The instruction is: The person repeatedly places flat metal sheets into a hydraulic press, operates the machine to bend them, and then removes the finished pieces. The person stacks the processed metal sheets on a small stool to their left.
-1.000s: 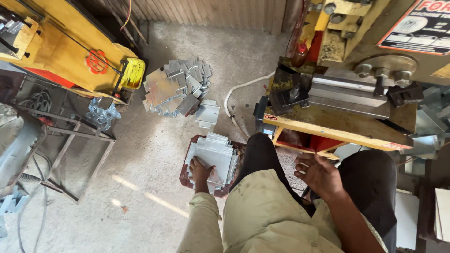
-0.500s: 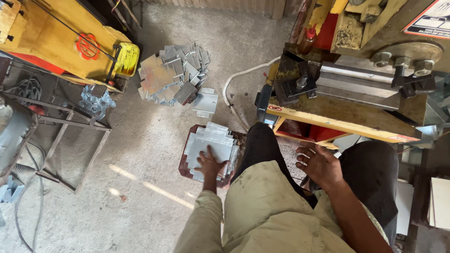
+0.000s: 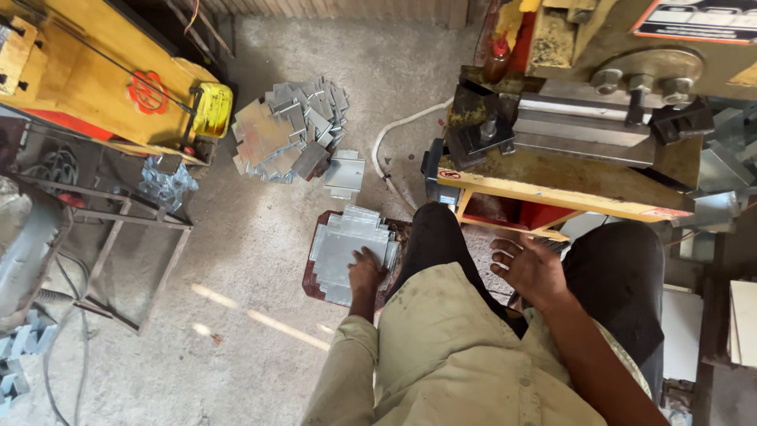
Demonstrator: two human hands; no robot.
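Soft daylight, sharp, slight edge distortion.

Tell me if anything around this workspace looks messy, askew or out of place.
The metal plates under the left hand sit in an uneven stack, edges fanned out of line. Farther off, a pile of similar plates lies jumbled on the concrete floor, with a few strays beside it. The right hand is empty.
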